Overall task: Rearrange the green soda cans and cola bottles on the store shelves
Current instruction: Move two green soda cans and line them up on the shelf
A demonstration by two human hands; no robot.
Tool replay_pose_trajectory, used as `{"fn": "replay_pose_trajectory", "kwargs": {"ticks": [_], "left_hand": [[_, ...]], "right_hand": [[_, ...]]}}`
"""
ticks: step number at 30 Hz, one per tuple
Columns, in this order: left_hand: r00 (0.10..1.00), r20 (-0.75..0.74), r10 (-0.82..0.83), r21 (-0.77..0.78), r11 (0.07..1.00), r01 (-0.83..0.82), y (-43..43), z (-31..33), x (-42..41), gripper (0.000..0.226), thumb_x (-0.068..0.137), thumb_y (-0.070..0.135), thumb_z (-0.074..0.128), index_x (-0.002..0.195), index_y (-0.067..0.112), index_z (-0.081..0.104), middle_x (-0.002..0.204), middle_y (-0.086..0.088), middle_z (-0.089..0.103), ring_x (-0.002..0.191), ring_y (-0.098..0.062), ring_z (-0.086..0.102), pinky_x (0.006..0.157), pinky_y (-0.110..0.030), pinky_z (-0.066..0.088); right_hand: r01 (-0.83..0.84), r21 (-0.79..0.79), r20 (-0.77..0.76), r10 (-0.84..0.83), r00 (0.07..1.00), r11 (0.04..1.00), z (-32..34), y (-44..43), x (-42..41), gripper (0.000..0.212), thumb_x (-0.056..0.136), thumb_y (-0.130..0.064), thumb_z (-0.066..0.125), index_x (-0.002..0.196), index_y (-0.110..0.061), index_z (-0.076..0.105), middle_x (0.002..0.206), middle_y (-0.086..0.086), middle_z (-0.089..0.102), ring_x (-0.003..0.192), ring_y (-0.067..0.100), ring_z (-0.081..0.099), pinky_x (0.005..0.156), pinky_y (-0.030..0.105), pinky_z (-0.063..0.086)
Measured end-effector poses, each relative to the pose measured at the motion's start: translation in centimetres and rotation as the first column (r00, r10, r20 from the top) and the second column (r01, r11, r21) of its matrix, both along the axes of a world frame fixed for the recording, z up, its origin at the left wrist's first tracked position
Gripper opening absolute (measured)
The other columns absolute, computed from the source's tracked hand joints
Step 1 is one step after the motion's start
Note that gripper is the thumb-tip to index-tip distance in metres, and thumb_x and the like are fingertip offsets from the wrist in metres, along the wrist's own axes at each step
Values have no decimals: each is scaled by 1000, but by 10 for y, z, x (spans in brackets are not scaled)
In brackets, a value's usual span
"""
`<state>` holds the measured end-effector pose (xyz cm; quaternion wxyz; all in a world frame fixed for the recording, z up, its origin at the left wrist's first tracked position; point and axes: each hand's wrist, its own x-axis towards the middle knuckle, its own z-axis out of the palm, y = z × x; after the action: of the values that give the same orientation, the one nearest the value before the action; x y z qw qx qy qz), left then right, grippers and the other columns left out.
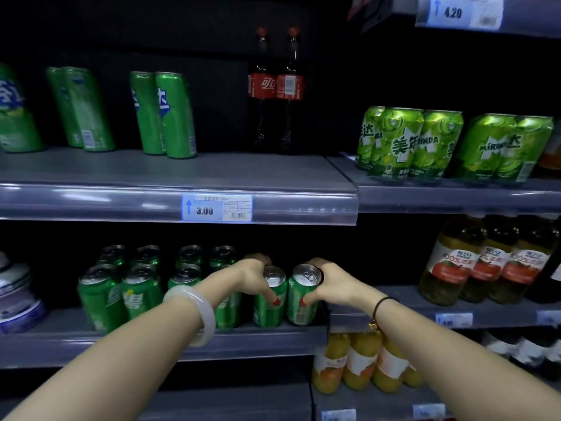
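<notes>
Left hand [250, 276] had its fingers [260, 259] clamped round one can [269, 311]; right hand [332, 284] gripped the adjacent can [302, 309], both upright on the shelf [60, 340].

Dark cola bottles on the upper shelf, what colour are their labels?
Red labels, white lettering; head view.

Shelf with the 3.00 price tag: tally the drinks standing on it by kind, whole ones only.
Tall green cans: 4
Cola bottles: 2
Total: 6
One more green container is cut off at the left edge, not counted.
</notes>
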<state>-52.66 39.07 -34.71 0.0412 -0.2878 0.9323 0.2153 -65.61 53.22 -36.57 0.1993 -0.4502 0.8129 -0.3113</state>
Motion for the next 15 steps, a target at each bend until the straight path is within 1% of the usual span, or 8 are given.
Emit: {"fn": "replay_pose_trajectory", "kwargs": {"ticks": [2, 6, 8, 10, 13, 15], "left_hand": [[1000, 22, 18, 14, 1000, -18, -2, -1, -2, 72, 72, 38, 80, 130, 9, 50, 127, -5, 57, 115, -20, 54, 87, -22, 43], [996, 79, 48, 34, 998, -51, -7, -1, -4, 80, 75, 45, 75, 138, 7, 43, 137, -7, 52, 124, -22, 50, 98, -26, 42], [995, 77, 56, 38, 998, -59, -9, -3, -4, 88, 74, 44, 75, 144, 7, 35, 142, -7, 46, 128, -22, 47, 100, -26, 41], [996, 73, 51, 52, 997, -54, -9, -5, -2, 88, 72, 44, 78, 143, 10, 37, 140, -6, 48, 126, -22, 49, 101, -27, 43], [995, 90, 36, 65, 997, -42, -9, -3, 1, 79, 71, 44, 78, 136, 11, 48, 134, -5, 54, 120, -22, 53, 100, -29, 45], [997, 64, 36, 77, 996, -41, -9, 3, 5, 78, 73, 42, 77, 138, 11, 46, 137, -5, 52, 122, -22, 52, 100, -28, 44]], "right_hand": [[-5, 24, -8, 5, 1000, 1000, -1, -3, 0, 66, 61, -12, 87, 120, -11, 58, 112, 1, 61, 105, 17, 58, 84, 24, 48], [-2, 69, -4, 2, 1000, 998, -2, -7, 1, 67, 66, -14, 85, 125, -14, 54, 115, -2, 57, 105, 12, 54, 81, 19, 43], [-2, 101, -24, 5, 1000, 995, 0, -8, 1, 71, 69, -19, 83, 131, -16, 49, 122, -2, 54, 106, 10, 49, 82, 18, 40], [-9, 144, -42, 15, 999, 990, 2, -8, 1, 74, 71, -23, 82, 135, -17, 45, 130, 0, 52, 108, 11, 49, 83, 18, 40], [-2, 215, -105, 25, 994, 977, 4, -9, 4, 81, 74, -29, 80, 141, -15, 37, 141, 2, 46, 125, 17, 47, 96, 20, 39], [12, 263, -149, 28, 988, 965, 7, -8, 7, 87, 75, -33, 79, 145, -11, 32, 145, 5, 43, 129, 21, 46, 102, 25, 40]]}}
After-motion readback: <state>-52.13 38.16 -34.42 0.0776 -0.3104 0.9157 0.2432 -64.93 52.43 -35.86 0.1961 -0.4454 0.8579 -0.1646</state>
